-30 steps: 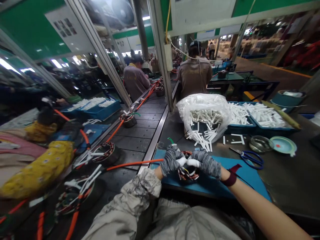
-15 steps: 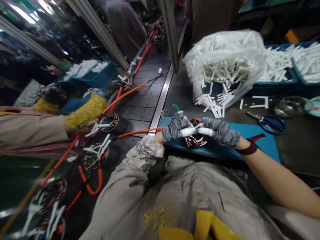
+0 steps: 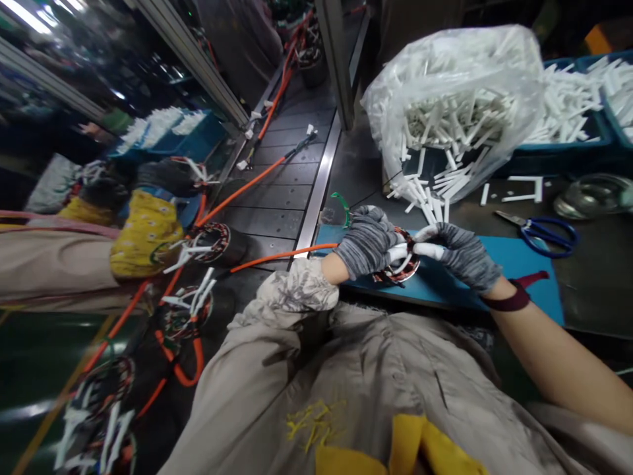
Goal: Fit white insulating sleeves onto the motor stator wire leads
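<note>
A ring-shaped motor stator [image 3: 408, 269] with copper windings sits on a blue mat [image 3: 514, 264] in front of me. My left hand [image 3: 372, 245], in a grey glove with white fingertips, is closed at the stator's left side, pinching a white sleeve [image 3: 401, 265] that lies over the ring. At its right edge, my right hand [image 3: 452, 254], gloved alike, has thumb and forefinger pressed together; whatever is between them is too small to make out. An orange cable [image 3: 281, 256] runs leftward from under my left hand. A green tie [image 3: 341, 203] sticks up behind that hand.
A clear bag [image 3: 459, 99] spills white tubes behind the mat, beside blue bins [image 3: 568, 148] of more tubes. Blue-handled scissors [image 3: 548, 236] lie right. Left, a conveyor [image 3: 281, 208] carries cabled stators [image 3: 212, 243], where a co-worker's yellow sleeve [image 3: 146, 234] and dark-gloved hand reach in.
My hands, previously together over the stator's middle, have moved right and slightly apart. My view has shifted a little. The co-worker's hand has moved at the conveyor.
</note>
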`<act>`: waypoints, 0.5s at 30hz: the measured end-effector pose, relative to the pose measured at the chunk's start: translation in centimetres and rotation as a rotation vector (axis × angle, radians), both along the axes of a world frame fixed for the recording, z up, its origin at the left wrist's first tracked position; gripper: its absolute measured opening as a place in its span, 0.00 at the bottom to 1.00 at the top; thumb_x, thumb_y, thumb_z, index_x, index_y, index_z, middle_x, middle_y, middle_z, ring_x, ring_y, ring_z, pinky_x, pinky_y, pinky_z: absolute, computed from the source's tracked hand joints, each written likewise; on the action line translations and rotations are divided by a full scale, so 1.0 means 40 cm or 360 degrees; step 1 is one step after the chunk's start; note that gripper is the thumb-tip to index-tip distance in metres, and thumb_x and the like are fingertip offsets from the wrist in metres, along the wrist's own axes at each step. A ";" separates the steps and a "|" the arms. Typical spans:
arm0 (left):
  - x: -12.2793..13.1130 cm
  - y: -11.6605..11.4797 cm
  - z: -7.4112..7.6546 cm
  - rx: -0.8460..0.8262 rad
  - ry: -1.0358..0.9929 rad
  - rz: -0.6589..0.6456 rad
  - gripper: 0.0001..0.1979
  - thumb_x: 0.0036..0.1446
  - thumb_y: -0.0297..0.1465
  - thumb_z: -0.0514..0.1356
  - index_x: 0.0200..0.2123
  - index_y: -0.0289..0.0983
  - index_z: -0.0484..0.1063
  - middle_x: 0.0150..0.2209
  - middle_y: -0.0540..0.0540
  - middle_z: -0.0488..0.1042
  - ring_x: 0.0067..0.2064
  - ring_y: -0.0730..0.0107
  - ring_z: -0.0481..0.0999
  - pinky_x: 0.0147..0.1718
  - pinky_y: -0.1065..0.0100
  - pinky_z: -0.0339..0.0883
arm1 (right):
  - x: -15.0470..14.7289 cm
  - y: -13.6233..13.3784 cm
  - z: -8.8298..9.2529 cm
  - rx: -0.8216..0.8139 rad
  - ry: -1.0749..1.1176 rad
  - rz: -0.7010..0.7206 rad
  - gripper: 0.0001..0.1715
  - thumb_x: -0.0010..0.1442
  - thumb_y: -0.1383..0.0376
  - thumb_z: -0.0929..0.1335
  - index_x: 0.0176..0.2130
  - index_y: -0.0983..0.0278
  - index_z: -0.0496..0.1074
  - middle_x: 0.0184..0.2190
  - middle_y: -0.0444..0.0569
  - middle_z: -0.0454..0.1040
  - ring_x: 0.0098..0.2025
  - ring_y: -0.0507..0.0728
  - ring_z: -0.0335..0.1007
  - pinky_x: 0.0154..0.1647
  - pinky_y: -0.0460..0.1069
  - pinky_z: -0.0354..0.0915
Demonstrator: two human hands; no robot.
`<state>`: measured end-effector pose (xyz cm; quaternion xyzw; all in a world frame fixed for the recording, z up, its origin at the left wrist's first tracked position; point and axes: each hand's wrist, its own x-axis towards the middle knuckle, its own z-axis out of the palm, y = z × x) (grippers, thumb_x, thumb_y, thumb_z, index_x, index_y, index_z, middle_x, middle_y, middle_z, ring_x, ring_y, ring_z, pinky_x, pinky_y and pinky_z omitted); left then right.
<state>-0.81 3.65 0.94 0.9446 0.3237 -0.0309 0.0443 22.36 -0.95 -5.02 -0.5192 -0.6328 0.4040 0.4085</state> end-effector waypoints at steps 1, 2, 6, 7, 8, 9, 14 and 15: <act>0.011 0.002 -0.004 -0.0003 -0.0007 -0.0024 0.21 0.74 0.45 0.55 0.52 0.39 0.84 0.46 0.38 0.81 0.53 0.47 0.75 0.56 0.46 0.62 | 0.000 0.000 -0.004 -0.0038 0.0039 -0.0030 0.29 0.56 0.38 0.78 0.40 0.59 0.82 0.38 0.50 0.84 0.41 0.64 0.81 0.50 0.61 0.79; 0.018 0.005 -0.009 -0.0021 -0.0021 -0.0056 0.22 0.74 0.47 0.55 0.52 0.40 0.84 0.46 0.39 0.81 0.53 0.47 0.75 0.56 0.47 0.62 | -0.001 -0.002 -0.007 -0.0047 0.0057 -0.0043 0.29 0.55 0.39 0.79 0.40 0.59 0.83 0.38 0.50 0.85 0.42 0.64 0.82 0.51 0.61 0.79; -0.019 0.016 -0.034 -0.0003 -0.0199 -0.0086 0.26 0.73 0.53 0.54 0.59 0.43 0.80 0.45 0.43 0.82 0.52 0.52 0.77 0.62 0.47 0.60 | 0.004 -0.026 -0.006 -0.0002 0.0069 -0.0001 0.27 0.59 0.40 0.77 0.44 0.58 0.83 0.43 0.51 0.85 0.47 0.65 0.82 0.56 0.63 0.77; -0.045 0.019 -0.042 0.0045 -0.0286 -0.0098 0.30 0.71 0.55 0.56 0.63 0.43 0.78 0.49 0.42 0.83 0.54 0.52 0.77 0.66 0.47 0.58 | 0.007 -0.036 -0.004 0.0003 0.0049 0.0024 0.27 0.61 0.41 0.77 0.46 0.58 0.83 0.45 0.51 0.85 0.48 0.65 0.82 0.57 0.63 0.77; -0.075 0.024 -0.052 0.0077 -0.0374 -0.0144 0.36 0.68 0.59 0.58 0.67 0.42 0.74 0.53 0.41 0.82 0.57 0.51 0.77 0.69 0.47 0.55 | 0.010 -0.046 -0.003 0.0010 0.0018 0.0063 0.26 0.62 0.41 0.76 0.48 0.57 0.82 0.47 0.51 0.85 0.49 0.66 0.81 0.57 0.63 0.77; -0.108 0.031 -0.063 0.0086 -0.0451 -0.0218 0.42 0.64 0.63 0.60 0.70 0.40 0.71 0.58 0.39 0.80 0.61 0.50 0.76 0.72 0.48 0.53 | 0.011 -0.057 -0.005 0.0027 -0.0017 0.0098 0.27 0.62 0.42 0.77 0.50 0.57 0.82 0.48 0.52 0.84 0.50 0.67 0.81 0.57 0.64 0.77; -0.214 0.053 -0.145 0.0046 -0.0481 -0.0376 0.40 0.63 0.60 0.63 0.70 0.44 0.72 0.66 0.39 0.76 0.72 0.48 0.68 0.77 0.47 0.46 | 0.001 -0.072 -0.045 0.0210 -0.0074 0.0126 0.33 0.60 0.39 0.77 0.54 0.57 0.79 0.49 0.54 0.82 0.52 0.68 0.80 0.58 0.66 0.76; -0.215 0.048 -0.162 0.0099 -0.0479 -0.0323 0.39 0.63 0.59 0.64 0.70 0.46 0.72 0.66 0.40 0.77 0.71 0.47 0.69 0.77 0.44 0.42 | 0.005 -0.063 -0.057 0.0233 -0.0132 0.0115 0.34 0.60 0.39 0.76 0.55 0.57 0.78 0.50 0.53 0.82 0.52 0.67 0.80 0.57 0.65 0.76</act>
